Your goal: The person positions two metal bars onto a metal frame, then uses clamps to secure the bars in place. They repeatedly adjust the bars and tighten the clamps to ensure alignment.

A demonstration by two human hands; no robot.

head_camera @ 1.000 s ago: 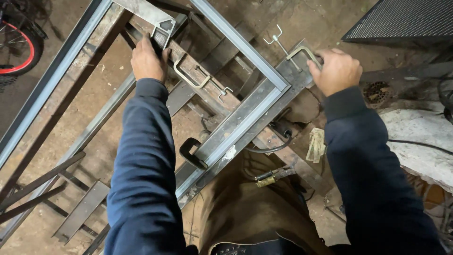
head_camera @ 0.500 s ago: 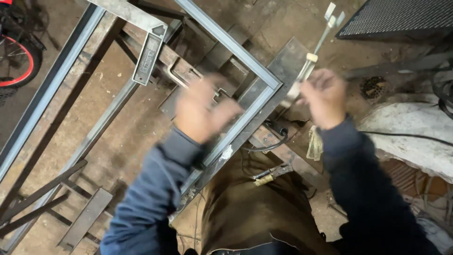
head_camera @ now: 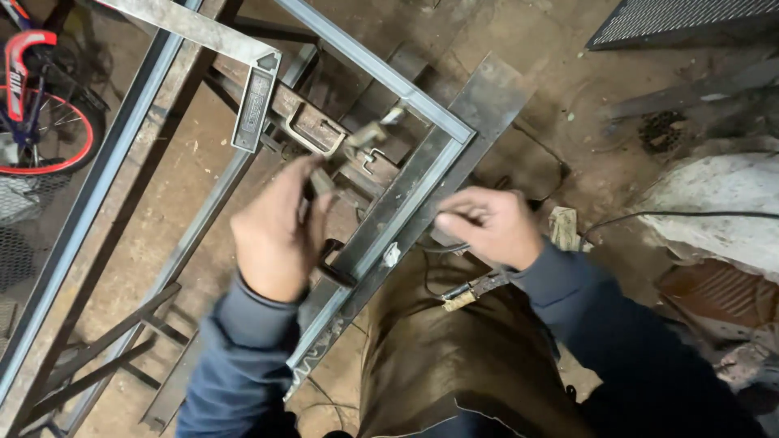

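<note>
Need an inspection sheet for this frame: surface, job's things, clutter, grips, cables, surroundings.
Surface: dirty brown concrete floor with dust and debris.
Job's things: grey metal frame, its corner between the hands; a set square lies on the frame's upper left part.
Clutter: a clamp and metal scraps behind the corner; loose steel strips at lower left.
Grips: left hand raised over the frame near a black handle, blurred; right hand closed at the frame's edge, what it holds cannot be told.
Cables: dark cable runs in from the right.
Surroundings: red bicycle wheel at left, mesh panel at top right.
</note>
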